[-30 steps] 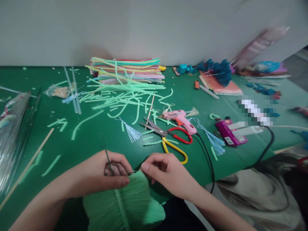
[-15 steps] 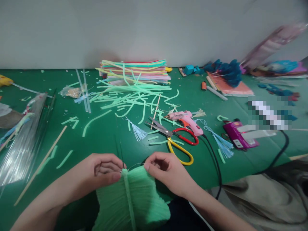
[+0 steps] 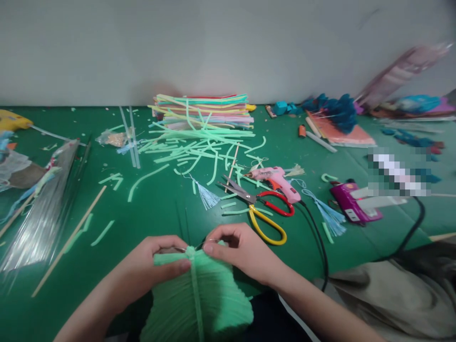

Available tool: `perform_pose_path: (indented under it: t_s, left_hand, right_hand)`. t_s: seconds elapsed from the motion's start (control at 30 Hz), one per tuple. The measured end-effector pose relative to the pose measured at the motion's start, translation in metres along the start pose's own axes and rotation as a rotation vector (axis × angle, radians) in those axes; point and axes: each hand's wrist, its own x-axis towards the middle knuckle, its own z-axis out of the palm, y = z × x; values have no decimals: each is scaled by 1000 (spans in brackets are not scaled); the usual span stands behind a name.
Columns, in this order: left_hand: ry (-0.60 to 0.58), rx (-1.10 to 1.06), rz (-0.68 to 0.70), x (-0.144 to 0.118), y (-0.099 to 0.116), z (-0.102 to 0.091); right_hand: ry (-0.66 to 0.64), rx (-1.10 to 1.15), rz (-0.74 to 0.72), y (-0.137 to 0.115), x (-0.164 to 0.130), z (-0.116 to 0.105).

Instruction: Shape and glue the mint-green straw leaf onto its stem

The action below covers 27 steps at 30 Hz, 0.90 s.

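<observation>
A light green panel of fuzzy pipe cleaners (image 3: 217, 289), packed side by side with a rib down its middle, stands upright at the front edge. My left hand (image 3: 164, 261) pinches its top left corner, thumb in front and fingers behind. At the top right, my right hand (image 3: 237, 247) is closed on the edge beside a thin wire loop. Dark thin wire ends rise from the rib's top. Beyond my right hand lie scissors (image 3: 245, 194) with one red and one yellow handle, blades apart. The fingertips behind the panel are partly hidden.
Cut green pipe cleaners (image 3: 188, 149) lie before a multicoloured bundle (image 3: 206, 111). A pink glue gun (image 3: 283, 183), its black cord, blue tassels (image 3: 208, 195) and a purple power strip (image 3: 356, 202) are at the right. At the left are a wooden stick (image 3: 71, 237) and clear plastic sleeves (image 3: 42, 213).
My left hand has come in closer to the rib, and a pipe cleaner end now shows across its fingers. My right hand has shifted slightly left along the top edge. The view has turned slightly.
</observation>
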Motion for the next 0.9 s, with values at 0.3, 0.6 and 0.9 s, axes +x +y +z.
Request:
perform_pose_path:
  t_s: [0.3,0.6,0.9]
  left_hand:
    - [136,0,-2,0,2,11]
    - [70,46,33,5,15,5]
    - [-15,-14,29,6,21,6]
  right_hand:
    - [166,16,-102,1,-10,-9]
    - [174,-1,-86,1,-10,-5]
    - [128,52,-84,2,-8,-1]
